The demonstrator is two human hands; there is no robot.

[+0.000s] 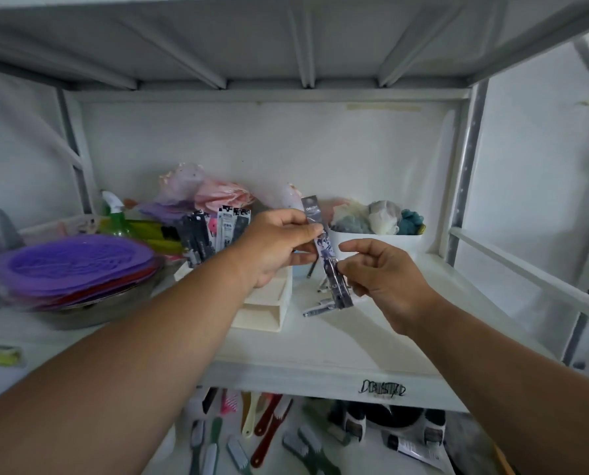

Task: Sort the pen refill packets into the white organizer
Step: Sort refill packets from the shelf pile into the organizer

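Note:
My left hand pinches a long dark pen refill packet near its upper part, holding it upright above the shelf. My right hand pinches the same packet lower down. The white organizer stands on the shelf under my left hand, partly hidden by my wrist. Several refill packets stand upright in its far end. A few loose packets lie on the shelf just right of the organizer, below the held one.
A stack of purple and red mats sits at the left. A green spray bottle and pink bags stand behind. A white bin of cloths is at the back right. Brushes lie on the lower shelf.

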